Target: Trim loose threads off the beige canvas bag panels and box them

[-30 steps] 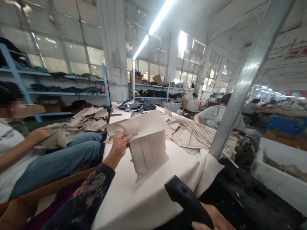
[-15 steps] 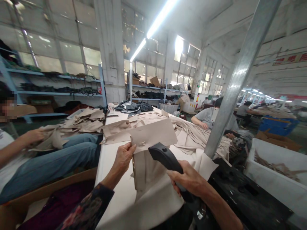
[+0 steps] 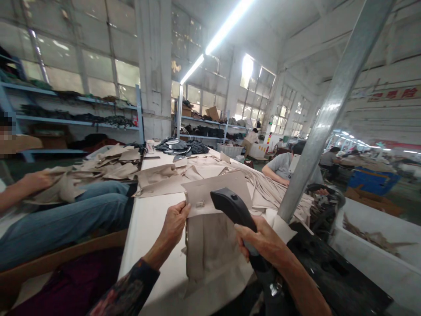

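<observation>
My left hand (image 3: 174, 224) pinches the left edge of a beige fabric piece (image 3: 226, 186) and holds it up above the table. A small metal fitting (image 3: 200, 204) sits on the piece, just right of my fingers. More beige fabric (image 3: 210, 245) hangs beneath it, with a metallic-looking strip along its left edge. My right hand (image 3: 259, 239) is wrapped round the handle of a black handheld tool (image 3: 232, 206) with a curved, blunt head. The tool's head points up and left, in front of the fabric piece; whether they touch I cannot tell.
Beige fabric pieces (image 3: 269, 180) cover the far part of the white table (image 3: 144, 228). A metal post (image 3: 315, 131) rises at the right, near a black box (image 3: 335, 267) and a white bin (image 3: 381, 228). Co-workers sit on both sides. A carton (image 3: 98, 248) stands at lower left.
The fabric piece and my left hand have shifted slightly right and down in view. The tool's head has moved a little right with my right hand. Both grips stay the same.
</observation>
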`<state>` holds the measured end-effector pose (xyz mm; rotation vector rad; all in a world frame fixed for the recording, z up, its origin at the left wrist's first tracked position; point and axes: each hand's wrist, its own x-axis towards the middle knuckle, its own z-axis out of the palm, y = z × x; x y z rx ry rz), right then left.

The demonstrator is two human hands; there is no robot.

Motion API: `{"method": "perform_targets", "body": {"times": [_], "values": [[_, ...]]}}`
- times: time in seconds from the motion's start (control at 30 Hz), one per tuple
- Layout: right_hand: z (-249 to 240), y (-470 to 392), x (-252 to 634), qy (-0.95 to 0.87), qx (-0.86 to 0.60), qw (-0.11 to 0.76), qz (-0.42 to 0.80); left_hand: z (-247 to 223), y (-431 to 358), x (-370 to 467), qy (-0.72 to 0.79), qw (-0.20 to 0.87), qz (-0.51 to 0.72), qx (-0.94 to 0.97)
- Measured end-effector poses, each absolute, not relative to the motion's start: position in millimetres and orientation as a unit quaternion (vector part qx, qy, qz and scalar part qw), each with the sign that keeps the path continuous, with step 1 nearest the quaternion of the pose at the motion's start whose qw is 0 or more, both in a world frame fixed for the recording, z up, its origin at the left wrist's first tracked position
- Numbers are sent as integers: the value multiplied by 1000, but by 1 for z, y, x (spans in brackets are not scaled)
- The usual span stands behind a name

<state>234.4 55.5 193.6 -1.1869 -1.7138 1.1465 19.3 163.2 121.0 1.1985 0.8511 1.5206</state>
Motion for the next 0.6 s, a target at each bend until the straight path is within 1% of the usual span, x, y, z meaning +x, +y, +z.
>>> {"method": "perform_targets", "body": {"times": [0.13, 0.23, 0.33, 0.47, 0.6], "values": [[188, 51, 240, -666, -485, 337, 456, 124, 158, 26, 353, 503, 621, 487], [175, 51, 233, -666, -475, 320, 478, 127, 151, 32, 352, 520, 607, 487], [172, 53, 226, -666, -466, 335, 477, 127, 145, 34, 353, 525, 597, 494], [186, 57, 227, -663, -479, 367, 443, 123, 142, 32, 356, 522, 587, 507], [195, 60, 231, -674, -473, 346, 450, 122, 140, 34, 355, 512, 576, 529]]}}
